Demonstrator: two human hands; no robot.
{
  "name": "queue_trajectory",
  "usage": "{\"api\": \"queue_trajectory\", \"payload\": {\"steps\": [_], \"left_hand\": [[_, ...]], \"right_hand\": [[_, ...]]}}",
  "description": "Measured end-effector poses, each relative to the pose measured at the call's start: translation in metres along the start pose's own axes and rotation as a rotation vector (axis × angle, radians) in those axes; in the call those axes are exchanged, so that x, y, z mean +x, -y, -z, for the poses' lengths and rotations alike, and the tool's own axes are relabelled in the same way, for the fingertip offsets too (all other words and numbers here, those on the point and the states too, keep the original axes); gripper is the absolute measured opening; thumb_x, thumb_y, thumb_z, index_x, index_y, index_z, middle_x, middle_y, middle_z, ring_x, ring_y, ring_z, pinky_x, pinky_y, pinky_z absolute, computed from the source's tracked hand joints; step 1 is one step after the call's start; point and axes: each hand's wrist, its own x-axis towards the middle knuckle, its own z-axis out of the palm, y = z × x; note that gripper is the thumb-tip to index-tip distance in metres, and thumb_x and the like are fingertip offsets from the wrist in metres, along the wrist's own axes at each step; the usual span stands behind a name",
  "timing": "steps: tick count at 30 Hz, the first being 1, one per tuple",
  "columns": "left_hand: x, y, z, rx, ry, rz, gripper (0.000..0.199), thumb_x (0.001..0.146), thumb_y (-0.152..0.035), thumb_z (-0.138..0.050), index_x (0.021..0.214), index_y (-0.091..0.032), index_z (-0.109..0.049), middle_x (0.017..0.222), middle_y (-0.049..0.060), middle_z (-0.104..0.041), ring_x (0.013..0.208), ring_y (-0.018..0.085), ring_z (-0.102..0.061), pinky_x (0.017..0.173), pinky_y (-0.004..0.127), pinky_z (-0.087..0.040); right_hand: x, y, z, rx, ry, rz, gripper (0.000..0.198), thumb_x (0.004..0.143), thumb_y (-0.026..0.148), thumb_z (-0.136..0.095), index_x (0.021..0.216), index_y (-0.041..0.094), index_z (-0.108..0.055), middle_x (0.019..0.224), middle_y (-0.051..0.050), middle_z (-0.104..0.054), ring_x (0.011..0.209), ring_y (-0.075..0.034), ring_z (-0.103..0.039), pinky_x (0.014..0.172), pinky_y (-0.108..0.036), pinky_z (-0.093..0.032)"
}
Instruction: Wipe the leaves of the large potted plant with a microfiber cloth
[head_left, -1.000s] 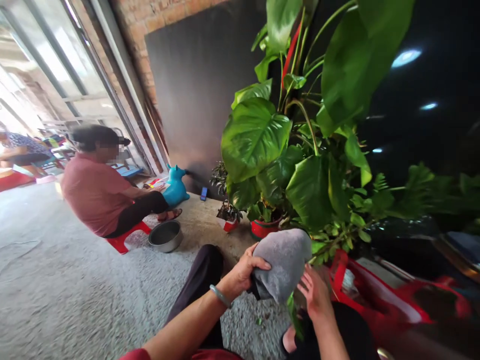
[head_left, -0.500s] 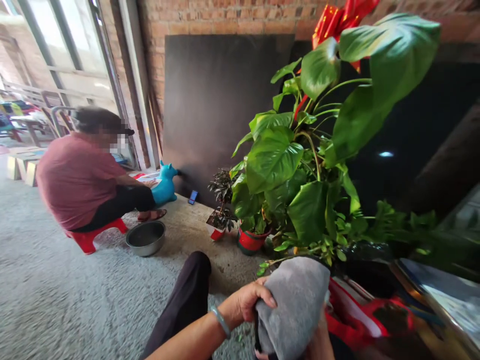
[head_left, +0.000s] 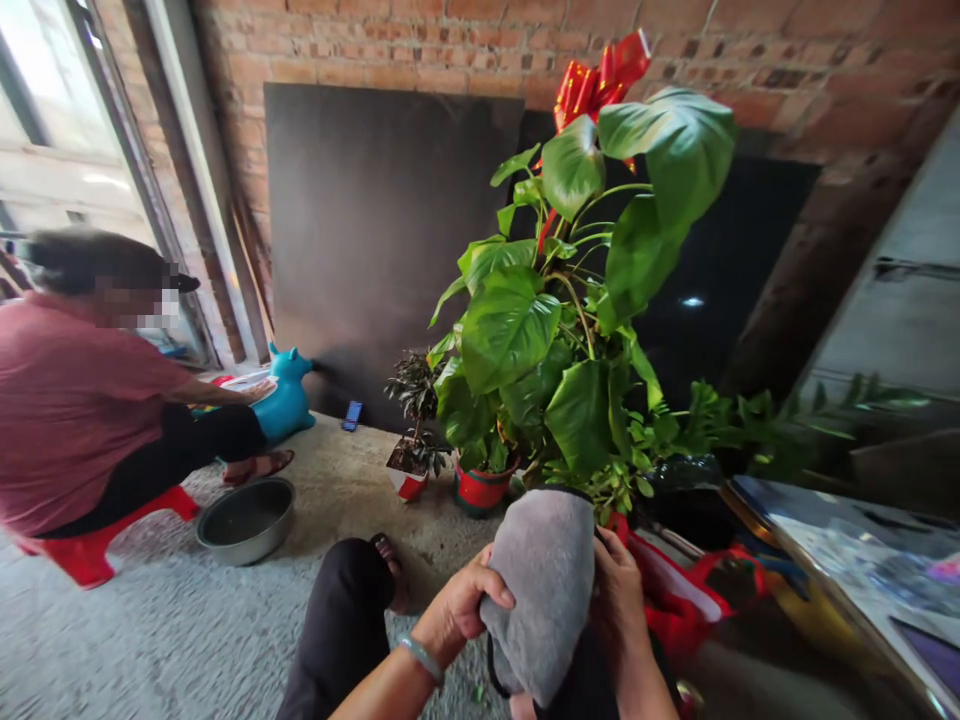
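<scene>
A soft grey fleecy cloth piece [head_left: 544, 590] with a dark edging is held up in front of me between both hands; I cannot make out its exact kind. My left hand [head_left: 466, 598], with a pale bangle on the wrist, grips its left side, thumb over the grey face. On the opposite side my right hand [head_left: 616, 580] is closed around its right edge, the fingers partly hidden behind it. Dark fabric shows beneath the piece, by my right forearm.
Potted plants, including a large leafy one [head_left: 510, 330], stand ahead by a dark board [head_left: 375, 250]. To the left, a person [head_left: 82, 400] sits on a red stool [head_left: 86, 560], near a metal basin [head_left: 247, 520] and a blue toy animal [head_left: 289, 395]. A cluttered table [head_left: 832, 530] and red bag [head_left: 667, 590] are at right.
My view has turned to the right, so the person and plants sit further left. More of my right hand now shows at the grey piece's edge; both hands still hold it.
</scene>
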Motion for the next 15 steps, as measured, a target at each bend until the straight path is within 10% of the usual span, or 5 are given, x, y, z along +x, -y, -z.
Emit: {"api": "queue_trajectory", "payload": {"steps": [15], "left_hand": [[-0.007,-0.006,0.007,0.009,-0.027,0.013,0.075,0.034,-0.005,-0.064,0.107,-0.017,-0.073,0.096,0.007,-0.080,0.095,0.032,-0.075,0.089,0.038,-0.055]], "right_hand": [[-0.053,-0.020,0.014,-0.079,0.222,0.044,0.053,0.050,0.044,-0.094,0.100,0.033,-0.078,0.111,-0.006,-0.081,0.108,-0.039,-0.073,0.079,-0.046,-0.064]]}}
